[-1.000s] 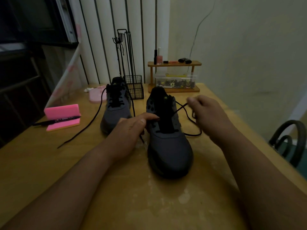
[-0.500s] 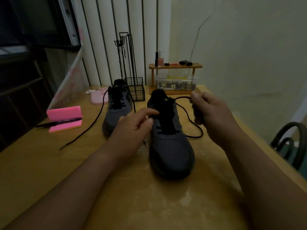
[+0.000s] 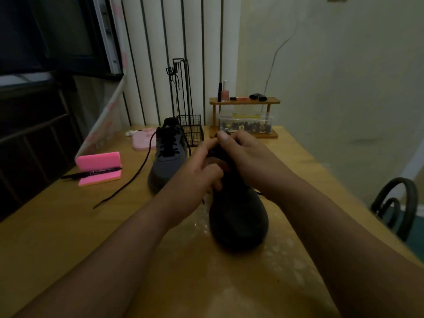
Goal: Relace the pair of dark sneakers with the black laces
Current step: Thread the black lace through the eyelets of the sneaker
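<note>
Two dark grey sneakers stand on the wooden table (image 3: 68, 226). The near sneaker (image 3: 238, 216) points its toe at me. My left hand (image 3: 195, 180) curls its fingers on the left side of that shoe's lacing area, with the index finger stretched up. My right hand (image 3: 245, 154) covers the tongue and collar from the right; its thumb meets the left index finger above the shoe. The lace between them is mostly hidden in the dark. The far sneaker (image 3: 167, 161) stands to the left, partly laced, and its loose black lace (image 3: 128, 182) trails left across the table.
A pink foam block with a black marker (image 3: 98, 168) lies at the left. Behind the shoes stand a black wire basket rack (image 3: 190, 131), a pink dish (image 3: 142, 141), and a small wooden shelf (image 3: 244, 101) over a clear box (image 3: 245, 125). A dark chair back (image 3: 394, 203) is past the table's right edge.
My right hand has swung in from the right with the lace to cover the near sneaker's top. My left hand has moved up to meet it over the tongue.
</note>
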Tool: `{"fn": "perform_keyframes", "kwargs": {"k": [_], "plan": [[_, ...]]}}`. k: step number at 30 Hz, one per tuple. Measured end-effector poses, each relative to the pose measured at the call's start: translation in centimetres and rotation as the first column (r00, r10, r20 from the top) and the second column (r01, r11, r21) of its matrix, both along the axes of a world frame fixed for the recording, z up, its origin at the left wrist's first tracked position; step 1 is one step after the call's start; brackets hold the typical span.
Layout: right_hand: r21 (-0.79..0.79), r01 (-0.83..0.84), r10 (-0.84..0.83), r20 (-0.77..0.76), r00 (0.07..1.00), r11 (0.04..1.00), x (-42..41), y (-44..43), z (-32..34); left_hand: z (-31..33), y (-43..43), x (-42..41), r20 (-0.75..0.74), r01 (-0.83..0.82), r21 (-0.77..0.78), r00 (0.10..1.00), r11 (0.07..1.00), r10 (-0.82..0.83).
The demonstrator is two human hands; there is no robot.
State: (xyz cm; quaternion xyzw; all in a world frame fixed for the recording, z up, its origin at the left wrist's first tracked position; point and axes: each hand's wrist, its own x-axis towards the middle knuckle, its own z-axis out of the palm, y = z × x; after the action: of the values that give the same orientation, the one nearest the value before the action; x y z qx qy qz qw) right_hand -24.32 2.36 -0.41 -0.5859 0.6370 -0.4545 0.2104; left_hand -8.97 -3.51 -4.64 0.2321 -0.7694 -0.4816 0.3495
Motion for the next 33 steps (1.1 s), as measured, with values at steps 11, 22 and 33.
{"fn": "perform_keyframes", "kwargs": {"k": [11,22,33], "plan": [[0.024,0.277,-0.265,-0.221,0.938,0.961,-2.9,-0.8,0.4,-2.7,-1.2,2.4,0.08,-0.545,0.163,0.838,0.822,0.54],[0.106,0.434,-0.138,-0.858,0.494,0.894,1.3,-2.7,1.3,-3.2,4.2,-1.5,0.112,-0.42,-0.323,0.873,0.848,0.475],[0.127,0.197,-0.234,0.477,0.847,0.972,-3.2,-2.2,-0.3,-4.2,0.8,0.0,0.226,-0.15,-0.195,0.955,0.969,0.194]]}}
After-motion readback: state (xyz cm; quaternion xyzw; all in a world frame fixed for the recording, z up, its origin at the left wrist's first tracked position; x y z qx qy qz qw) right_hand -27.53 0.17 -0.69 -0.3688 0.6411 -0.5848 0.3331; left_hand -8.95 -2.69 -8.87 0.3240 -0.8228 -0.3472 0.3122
